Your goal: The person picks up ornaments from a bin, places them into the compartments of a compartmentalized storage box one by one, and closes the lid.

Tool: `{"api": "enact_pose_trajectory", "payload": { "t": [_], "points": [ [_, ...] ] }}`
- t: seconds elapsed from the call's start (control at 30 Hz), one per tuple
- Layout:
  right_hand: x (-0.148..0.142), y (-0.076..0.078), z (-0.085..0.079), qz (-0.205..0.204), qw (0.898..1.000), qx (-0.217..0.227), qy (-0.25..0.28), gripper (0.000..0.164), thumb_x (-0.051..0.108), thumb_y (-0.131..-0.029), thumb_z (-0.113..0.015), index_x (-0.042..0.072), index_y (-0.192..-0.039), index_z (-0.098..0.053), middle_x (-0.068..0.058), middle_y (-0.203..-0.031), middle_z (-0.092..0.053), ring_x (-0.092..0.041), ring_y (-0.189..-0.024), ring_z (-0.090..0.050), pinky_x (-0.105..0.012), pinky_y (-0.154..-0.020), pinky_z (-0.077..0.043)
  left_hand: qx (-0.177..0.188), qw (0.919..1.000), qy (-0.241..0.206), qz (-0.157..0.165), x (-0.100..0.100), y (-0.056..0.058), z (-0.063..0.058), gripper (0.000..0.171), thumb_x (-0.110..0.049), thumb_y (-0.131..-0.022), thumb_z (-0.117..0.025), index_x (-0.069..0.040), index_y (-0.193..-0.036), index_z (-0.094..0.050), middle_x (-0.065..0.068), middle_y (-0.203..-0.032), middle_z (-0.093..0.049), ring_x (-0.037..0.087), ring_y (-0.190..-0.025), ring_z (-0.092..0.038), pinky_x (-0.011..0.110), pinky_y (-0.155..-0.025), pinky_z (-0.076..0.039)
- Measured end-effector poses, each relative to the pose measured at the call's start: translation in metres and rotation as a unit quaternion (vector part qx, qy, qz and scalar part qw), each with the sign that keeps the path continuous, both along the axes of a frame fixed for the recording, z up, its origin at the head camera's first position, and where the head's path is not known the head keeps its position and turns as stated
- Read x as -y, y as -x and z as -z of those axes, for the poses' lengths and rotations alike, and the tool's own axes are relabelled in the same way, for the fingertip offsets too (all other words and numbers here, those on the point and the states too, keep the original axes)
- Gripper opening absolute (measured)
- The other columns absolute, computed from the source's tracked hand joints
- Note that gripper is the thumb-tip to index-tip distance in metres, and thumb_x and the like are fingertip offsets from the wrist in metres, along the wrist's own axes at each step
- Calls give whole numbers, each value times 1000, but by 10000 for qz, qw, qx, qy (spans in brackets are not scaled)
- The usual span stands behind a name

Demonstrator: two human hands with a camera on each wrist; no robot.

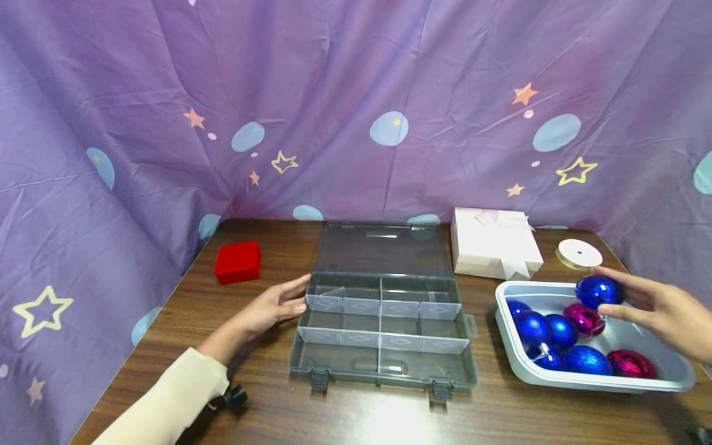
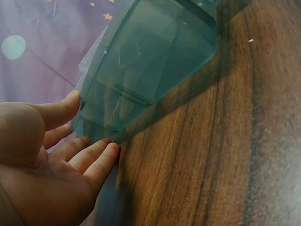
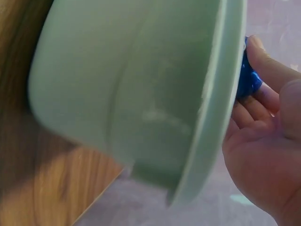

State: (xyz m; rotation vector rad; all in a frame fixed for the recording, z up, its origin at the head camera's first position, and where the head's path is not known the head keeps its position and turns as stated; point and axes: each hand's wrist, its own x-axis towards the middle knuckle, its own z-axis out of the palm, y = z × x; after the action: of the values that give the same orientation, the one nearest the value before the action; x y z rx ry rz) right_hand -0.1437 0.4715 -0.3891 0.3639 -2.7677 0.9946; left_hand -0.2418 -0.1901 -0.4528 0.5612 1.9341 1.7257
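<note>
A grey translucent divider case [image 1: 340,355] stands in the middle of the table, its lid [image 1: 384,250] thrown back. My left hand [image 1: 274,308] rests its fingertips against the case's left side; the left wrist view shows the thumb and loosely extended fingers [image 2: 96,162] along its wall. Over the far right part of a light grey tub [image 1: 504,346], my right hand [image 1: 667,312] pinches a shiny blue Christmas ball [image 1: 597,292] between thumb and fingers. Several blue balls [image 1: 588,360] and red-pink balls [image 1: 631,363] lie in the tub. The right wrist view has the tub's wall [image 3: 117,84] partly hiding the held ball [image 3: 249,80].
Behind the tub are a white gift box [image 1: 489,244] with a bow and a spool of white ribbon [image 1: 580,253]. A small red box [image 1: 238,262] sits at the back left. A purple starry curtain [image 1: 334,93] hangs behind the wooden table [image 1: 267,395].
</note>
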Motion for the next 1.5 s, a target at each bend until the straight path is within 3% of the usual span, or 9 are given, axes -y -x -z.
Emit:
{"api": "enact_pose_trajectory", "payload": {
  "t": [0.07, 0.2, 0.57, 0.63, 0.7, 0.87, 1.2, 1.33, 1.5],
  "points": [
    [7, 1, -5, -87, 9999, 138, 44, 65, 3, -94, -74, 0, -152, -48, 42, -128, -46, 22, -109, -50, 1, -79, -46, 24, 10000, -12, -4, 0, 0, 0, 72, 5, -103, -54, 4, -162, -14, 29, -167, -16, 48, -149, -27, 25, -108, -46],
    [20, 3, -14, -93, 9995, 284, -128, 65, 9, -94, -76, -4, -151, -47, 40, -123, -47, 21, -107, -50, 1, -78, -45, 14, 10000, 29, -12, -1, 0, 0, 72, 4, -103, -54, 4, -163, -14, 29, -167, -17, 48, -149, -27, 25, -108, -46],
    [64, 17, -32, -634, 9970, 449, 65, 62, 11, -96, -74, 7, -153, -49, 35, -129, -53, 19, -112, -53, -2, -84, -47, 37, 10000, 19, -48, 0, -1, 1, 74, -2, -103, -59, 3, -163, -16, 28, -167, -17, 48, -149, -28, 26, -109, -46],
    [73, 21, -35, -734, 9960, 508, 94, 62, 12, -96, -74, 7, -153, -49, 27, -131, -57, 17, -113, -54, -6, -82, -51, -2, 10000, 25, -32, 0, -1, 2, 74, -2, -103, -59, 4, -163, -16, 29, -167, -17, 48, -149, -28, 27, -110, -45],
    [81, 24, -38, -892, 9944, 543, 158, 62, 10, -96, -74, 5, -153, -49, 10, -137, -62, 15, -115, -56, -9, -82, -54, -10, 10000, 45, -19, 0, 0, 2, 73, -1, -103, -58, 4, -163, -15, 29, -167, -17, 48, -149, -27, 27, -110, -45],
    [103, 31, -44, -1201, 9907, 567, 295, 61, 8, -96, -74, 4, -152, -50, -26, -145, -57, 14, -118, -54, -7, -87, -51, 45, 9999, 105, -26, -1, -1, 0, 71, 3, -104, -54, 3, -163, -14, 28, -168, -17, 46, -150, -27, 28, -110, -45],
    [158, 50, -53, -1496, 9829, 850, 656, 61, 14, -96, -75, 2, -151, -50, -25, -144, -58, 9, -116, -58, -11, -89, -53, 74, 9999, 50, -46, -1, -2, -2, 73, 1, -103, -56, 2, -163, -15, 27, -168, -18, 44, -150, -28, 28, -111, -45],
    [182, 60, -53, -1816, 9737, 985, 959, 61, 10, -95, -75, -3, -149, -50, -25, -144, -58, -4, -120, -62, -16, -91, -55, 52, 10000, 69, -40, -1, -2, -1, 73, -1, -103, -57, 2, -163, -15, 27, -168, -18, 44, -150, -28, 28, -111, -44],
    [209, 73, -50, -2052, 9651, 1157, 1147, 63, 10, -94, -77, -4, -149, -49, -24, -145, -58, -30, -127, -61, -19, -94, -55, 38, 10000, 69, -31, 0, -1, 0, 73, 0, -104, -56, 2, -163, -15, 28, -168, -17, 45, -150, -27, 30, -112, -44]
  ]
}}
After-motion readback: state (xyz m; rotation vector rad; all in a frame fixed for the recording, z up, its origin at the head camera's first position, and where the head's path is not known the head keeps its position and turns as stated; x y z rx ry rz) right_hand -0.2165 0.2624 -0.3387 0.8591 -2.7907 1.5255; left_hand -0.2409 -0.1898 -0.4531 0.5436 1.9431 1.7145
